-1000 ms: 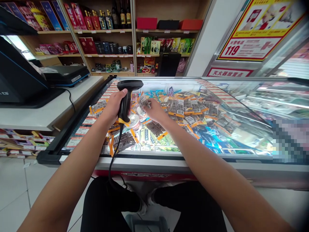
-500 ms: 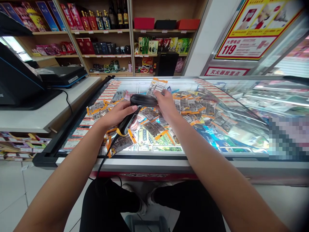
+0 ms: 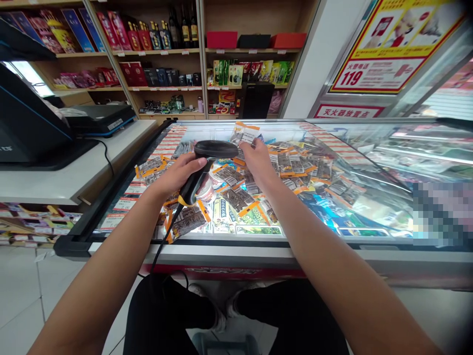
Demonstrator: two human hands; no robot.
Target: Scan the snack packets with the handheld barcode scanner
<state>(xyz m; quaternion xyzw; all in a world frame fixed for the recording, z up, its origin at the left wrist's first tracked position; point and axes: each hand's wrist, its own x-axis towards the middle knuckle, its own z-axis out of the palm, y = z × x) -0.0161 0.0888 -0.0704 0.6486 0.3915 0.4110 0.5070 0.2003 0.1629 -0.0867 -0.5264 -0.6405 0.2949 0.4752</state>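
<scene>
My left hand (image 3: 180, 172) is closed round the handle of a black barcode scanner (image 3: 215, 149) with yellow trim, whose cable hangs down over the freezer's front edge. Just beyond the scanner's head, my right hand (image 3: 257, 157) pinches a clear snack packet (image 3: 244, 133) with orange ends and a white printed label. Its lower part is partly hidden by my fingers. Under both hands, many similar snack packets (image 3: 236, 197) lie spread over the glass top of a chest freezer (image 3: 236, 252). More of them (image 3: 295, 162) are heaped to the right of my right hand.
A counter (image 3: 121, 148) on the left bears a black scale (image 3: 99, 118) and a dark screen (image 3: 29, 113). Shelves with bottles (image 3: 183, 29) and boxes (image 3: 221, 39) stand behind. At the right edge is a blurred pixelated patch (image 3: 439, 212).
The scanner's head has shifted slightly left, away from my right hand. The packet stays pinched in my right hand. The whole view has moved a little.
</scene>
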